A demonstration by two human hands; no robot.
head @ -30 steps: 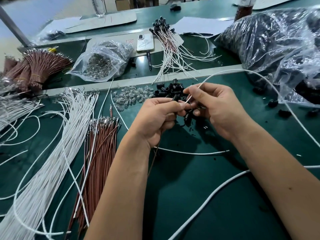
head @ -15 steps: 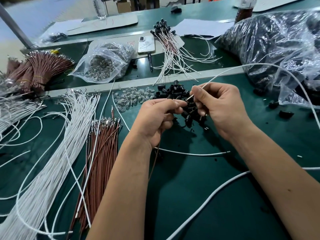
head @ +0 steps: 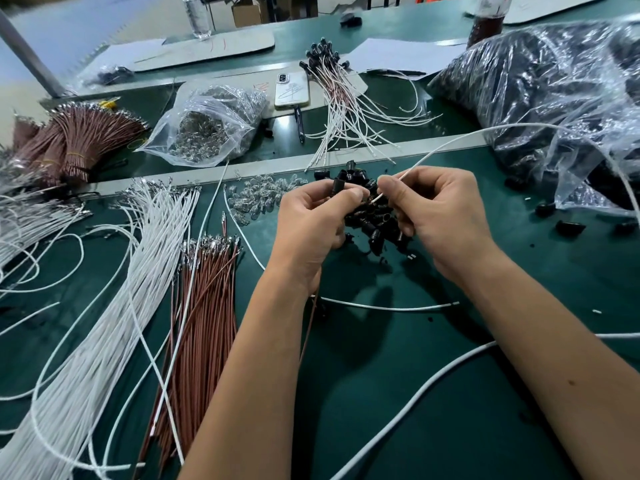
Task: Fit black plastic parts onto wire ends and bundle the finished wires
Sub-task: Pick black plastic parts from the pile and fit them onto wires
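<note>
My left hand pinches a black plastic part between thumb and fingers, and a brown wire hangs down from under that hand. My right hand pinches a white wire near its end, whose tip points at the black part a short gap away. The wire arcs up and off to the right. Both hands hover over a pile of loose black parts on the green table. Finished wires with black parts lie fanned out at the back.
White wires and brown wires lie in long piles on the left. Small clear bulbs sit beside the black pile. Behind are a bag of bulbs, a phone, bundled brown wires and a large bag of black parts.
My hands have drawn slightly apart and lifted a little. The white wire's tip has come away from my left fingers, and the black part now shows at my left fingertips.
</note>
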